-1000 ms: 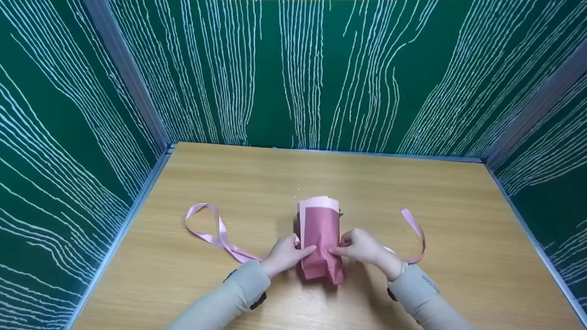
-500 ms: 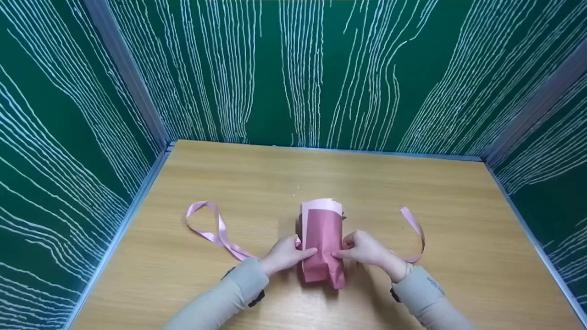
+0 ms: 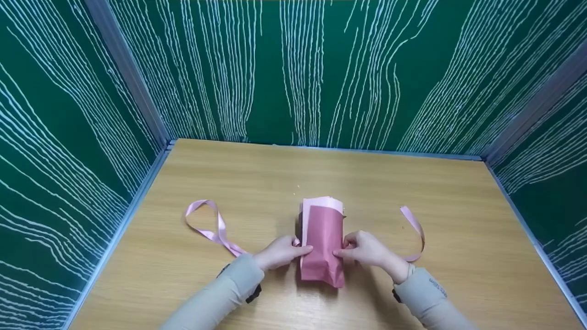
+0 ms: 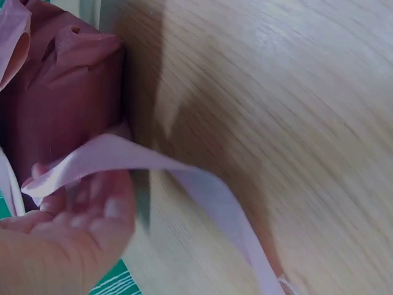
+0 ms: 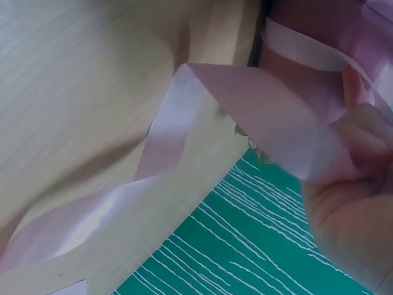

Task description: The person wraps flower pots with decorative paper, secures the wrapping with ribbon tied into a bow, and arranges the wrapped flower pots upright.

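A bundle wrapped in dusky-pink paper (image 3: 324,229), with a paler pink sheet at its top, stands between the two hands in the head view. My left hand (image 3: 283,251) is at its left side, thumb laid on the paper and fingers curled on a pink satin ribbon (image 4: 202,184). On the other side my right hand (image 3: 367,250) pinches the ribbon (image 5: 264,114), its thumb tip at the paper. In the right wrist view a band of ribbon crosses the wrapped side. The paper's lower part is creased and folded. The bundle's contents are mostly hidden.
The ribbon's looped tail (image 3: 221,229) lies on the wooden table (image 3: 257,178) at the left, and a shorter curved tail (image 3: 418,229) at the right. Green panels (image 3: 266,91) with white wavy lines enclose the table's back and sides.
The bundle has shifted slightly right and turned a little between the hands. Both hands keep their hold, and the left forearm has moved slightly left.
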The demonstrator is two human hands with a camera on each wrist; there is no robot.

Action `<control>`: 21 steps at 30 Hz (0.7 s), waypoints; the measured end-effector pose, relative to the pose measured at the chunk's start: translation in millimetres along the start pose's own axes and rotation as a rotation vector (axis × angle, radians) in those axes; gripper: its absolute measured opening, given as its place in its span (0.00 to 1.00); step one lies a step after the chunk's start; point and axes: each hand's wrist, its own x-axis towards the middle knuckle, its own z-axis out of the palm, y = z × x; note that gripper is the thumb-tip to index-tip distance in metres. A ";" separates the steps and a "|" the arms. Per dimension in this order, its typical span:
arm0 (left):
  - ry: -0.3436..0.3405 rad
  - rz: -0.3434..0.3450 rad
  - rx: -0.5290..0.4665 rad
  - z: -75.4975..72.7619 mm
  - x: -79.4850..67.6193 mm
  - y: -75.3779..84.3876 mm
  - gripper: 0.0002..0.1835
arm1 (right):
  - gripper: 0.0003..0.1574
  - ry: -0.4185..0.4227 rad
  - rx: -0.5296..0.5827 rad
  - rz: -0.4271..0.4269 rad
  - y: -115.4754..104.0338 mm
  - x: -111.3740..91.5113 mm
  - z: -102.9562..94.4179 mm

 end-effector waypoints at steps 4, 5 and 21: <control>0.008 0.023 -0.005 1.3 1.6 2.4 0.19 | 0.19 0.051 -0.057 -0.015 1.3 0.0 2.3; -0.002 0.029 -0.044 1.7 1.9 2.8 0.20 | 0.19 0.064 -0.065 -0.018 1.2 -0.2 2.6; -0.018 0.042 -0.237 7.5 3.1 3.1 0.32 | 0.18 0.278 -0.080 -0.102 1.4 4.8 28.1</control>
